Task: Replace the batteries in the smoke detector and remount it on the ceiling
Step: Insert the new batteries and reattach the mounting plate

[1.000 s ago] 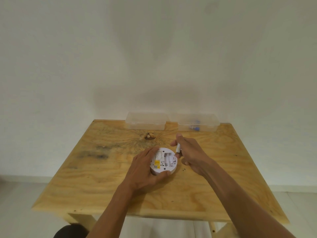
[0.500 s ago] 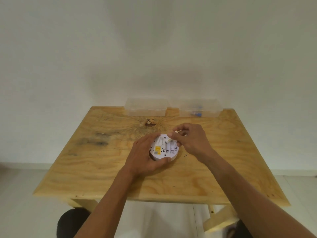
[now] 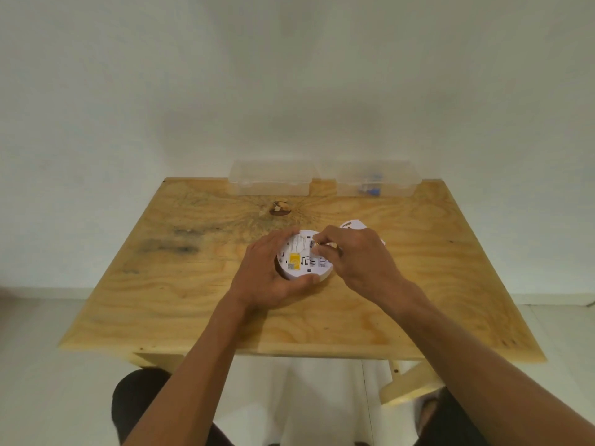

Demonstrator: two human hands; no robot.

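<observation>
Head view: we cup the smoke detector (image 3: 304, 260) back-up in our left hand (image 3: 270, 278) on the bench (image 3: 450, 284) to steady it, while our right hand (image 3: 357, 262) pinches a battery (image 3: 314, 244) into its compartment.

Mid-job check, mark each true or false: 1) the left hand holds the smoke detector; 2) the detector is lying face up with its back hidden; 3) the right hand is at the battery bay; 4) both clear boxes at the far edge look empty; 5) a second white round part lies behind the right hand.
1) True: the left hand grips the smoke detector.
2) False: its labelled back faces up.
3) True: the right hand pinches a battery there.
4) False: the right clear box holds something blue; the left clear box looks empty.
5) True: the white round part lies on the table.
</observation>
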